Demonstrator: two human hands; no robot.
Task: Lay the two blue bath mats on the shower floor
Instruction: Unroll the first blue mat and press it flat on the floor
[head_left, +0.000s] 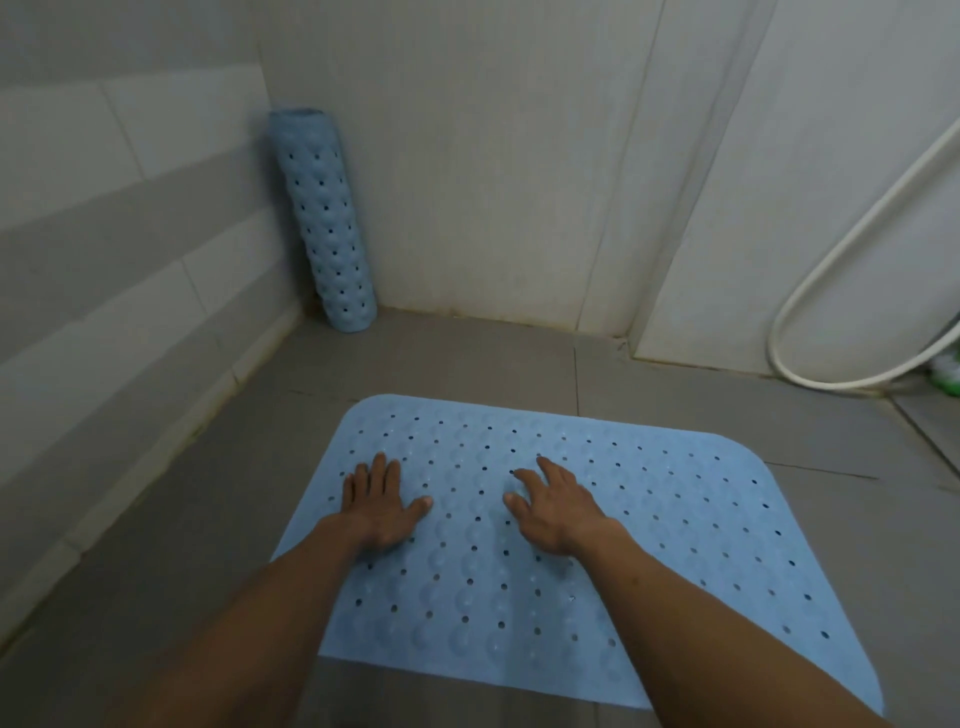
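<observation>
1. A shower stall seen from above, through a camera on the person's head. Grey tiled floor (156, 519), pale tiled walls.
2. One blue mat (597, 519) lies flat and unrolled on the floor, directly below the viewer. Its far edge runs left to right, well short of the back wall.
3. The left hand (376, 506) lies palm down on the mat's left part, fingers straight and close together, thumb out. It grips nothing.
4. The right hand (556, 506) rests near the mat's middle, fingers spread and slightly bent, tips touching the surface. It also grips nothing.
5. The second mat, a blue roll (324, 223), stands on end in the far left corner, leaning against the walls. Its long axis runs nearly upright, its top tilted a little leftward.
6. The roll lies ahead and to the left of both hands, well apart from them. The left hand is nearer, so that one looks best placed to reach for it.
7. A white hose (831, 260) loops down the right wall.
8. Judged from this, the first mat is laid and the roll remains.
</observation>
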